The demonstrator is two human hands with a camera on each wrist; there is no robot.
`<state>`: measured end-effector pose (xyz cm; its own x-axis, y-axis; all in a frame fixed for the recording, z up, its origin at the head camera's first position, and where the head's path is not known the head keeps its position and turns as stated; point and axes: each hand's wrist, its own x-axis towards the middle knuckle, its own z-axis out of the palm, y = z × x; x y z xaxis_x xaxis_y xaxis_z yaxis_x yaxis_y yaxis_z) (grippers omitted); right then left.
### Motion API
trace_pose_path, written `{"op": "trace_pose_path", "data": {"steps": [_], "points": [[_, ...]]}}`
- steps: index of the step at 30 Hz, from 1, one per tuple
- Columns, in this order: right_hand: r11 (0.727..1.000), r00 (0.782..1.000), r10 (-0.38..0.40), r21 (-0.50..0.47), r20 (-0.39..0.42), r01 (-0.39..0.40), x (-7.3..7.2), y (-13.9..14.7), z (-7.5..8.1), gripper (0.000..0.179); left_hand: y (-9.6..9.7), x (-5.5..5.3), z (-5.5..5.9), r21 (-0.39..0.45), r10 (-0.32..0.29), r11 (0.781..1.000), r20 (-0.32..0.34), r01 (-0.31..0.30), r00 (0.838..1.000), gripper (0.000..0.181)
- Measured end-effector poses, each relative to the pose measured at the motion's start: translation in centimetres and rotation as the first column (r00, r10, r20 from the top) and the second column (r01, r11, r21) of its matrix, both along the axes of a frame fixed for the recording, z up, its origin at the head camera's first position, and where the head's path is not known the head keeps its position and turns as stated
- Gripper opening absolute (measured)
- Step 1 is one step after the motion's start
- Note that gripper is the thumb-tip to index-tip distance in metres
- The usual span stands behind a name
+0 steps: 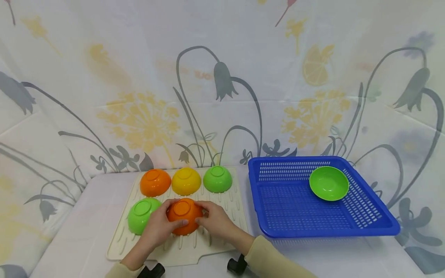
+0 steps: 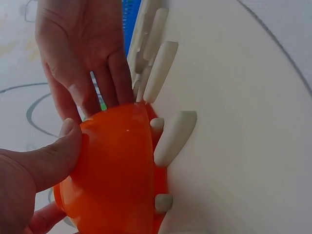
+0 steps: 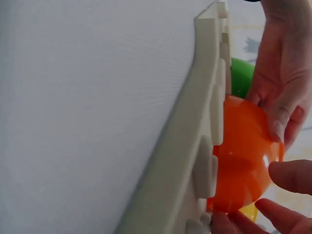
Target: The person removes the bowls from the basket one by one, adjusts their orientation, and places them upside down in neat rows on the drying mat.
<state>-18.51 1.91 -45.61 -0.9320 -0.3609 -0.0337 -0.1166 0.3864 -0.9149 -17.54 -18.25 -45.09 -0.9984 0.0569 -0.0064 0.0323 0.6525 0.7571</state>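
An orange bowl (image 1: 185,217), upside down, sits on a cream drying rack (image 1: 180,253) with raised pegs. My left hand (image 1: 160,224) grips its left side, the thumb on the near wall and the fingers behind. From the right, my right hand (image 1: 216,219) holds the same bowl between thumb and fingers. The left wrist view shows the bowl's rim (image 2: 148,161) against the pegs. Just left of it lies an upturned green bowl (image 1: 141,216), partly hidden by my left hand. Behind stand another orange bowl (image 1: 155,182), a yellow bowl (image 1: 186,181) and a second green bowl (image 1: 217,179), all upturned.
To the right of the rack stands a blue plastic basket (image 1: 278,208) with slotted walls. One green bowl (image 1: 328,183) lies in it, mouth up. A patterned curtain (image 1: 222,123) hangs behind the white-covered table (image 1: 83,231).
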Motion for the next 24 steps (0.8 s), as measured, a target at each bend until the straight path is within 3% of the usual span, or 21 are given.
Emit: {"op": "trace_pose_path", "data": {"steps": [5,9,18,24], "points": [[0.998,1.0,-0.008,-0.058,0.03,0.009,0.1,0.5,0.7,0.048,0.2,-0.3,0.1,0.006,-0.009,1.0,-0.019,0.009,1.0,0.065],[0.992,1.0,-0.004,-0.123,-0.023,0.001,0.6,0.9,1.8,0.046,0.2,-0.3,0.1,0.017,-0.007,1.0,-0.022,0.008,1.0,0.065],[0.982,0.996,-0.014,-0.188,-0.083,-0.001,1.9,2.6,5.9,0.041,-0.1,-0.1,0.0,0.008,0.004,1.0,-0.016,-0.004,1.0,0.067],[0.981,0.987,-0.057,-0.193,-0.152,0.027,2.4,6.1,8.6,0.041,0.0,0.0,-0.2,-0.004,0.005,1.0,-0.008,-0.005,1.0,0.067]]}}
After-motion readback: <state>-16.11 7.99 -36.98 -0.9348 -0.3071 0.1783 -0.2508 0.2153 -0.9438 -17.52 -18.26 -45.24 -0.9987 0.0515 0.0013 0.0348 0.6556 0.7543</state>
